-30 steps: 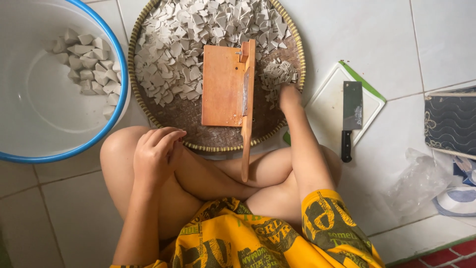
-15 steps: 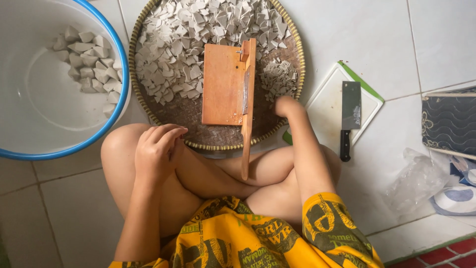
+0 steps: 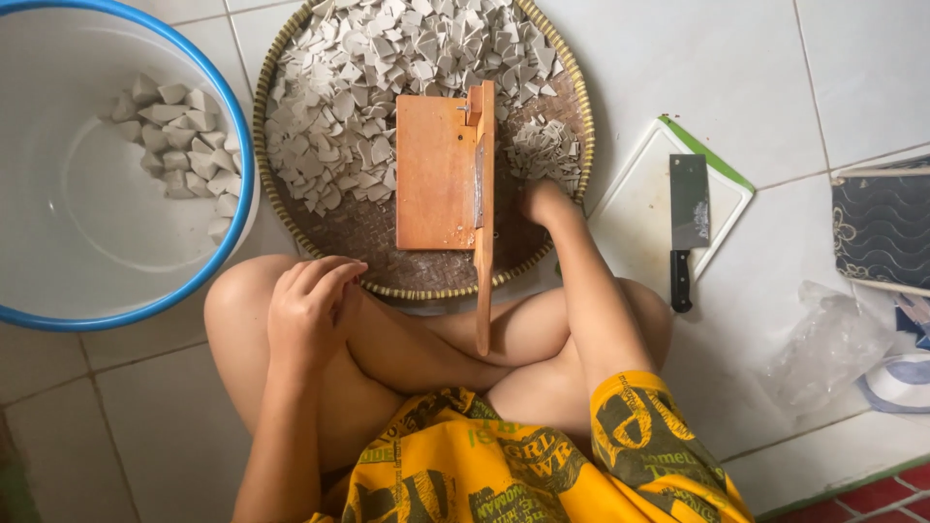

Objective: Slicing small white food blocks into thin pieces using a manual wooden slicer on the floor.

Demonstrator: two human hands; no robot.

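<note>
I sit cross-legged on a tiled floor. A round woven tray (image 3: 291,208) lies before my knees, heaped with several thin pale slices (image 3: 387,58). A wooden slicer board (image 3: 438,174) with a long handle rests on the tray and reaches back to my legs. My right hand (image 3: 544,201) is down inside the tray just right of the slicer, fingers curled on the tray bottom near a small pile of slices; whether it holds anything is hidden. My left hand (image 3: 308,302) rests loosely curled on my left knee, holding nothing.
A large white basin with a blue rim (image 3: 237,174) stands at left with several pale chunks (image 3: 179,140) inside. A cleaver (image 3: 688,218) lies on a white cutting board (image 3: 635,208) at right. A patterned dark mat (image 3: 882,228) and a crumpled clear plastic bag (image 3: 828,344) are further right.
My right hand has slid from the tray's near right rim further into the tray beside the slicer. The left hand stays on my knee.
</note>
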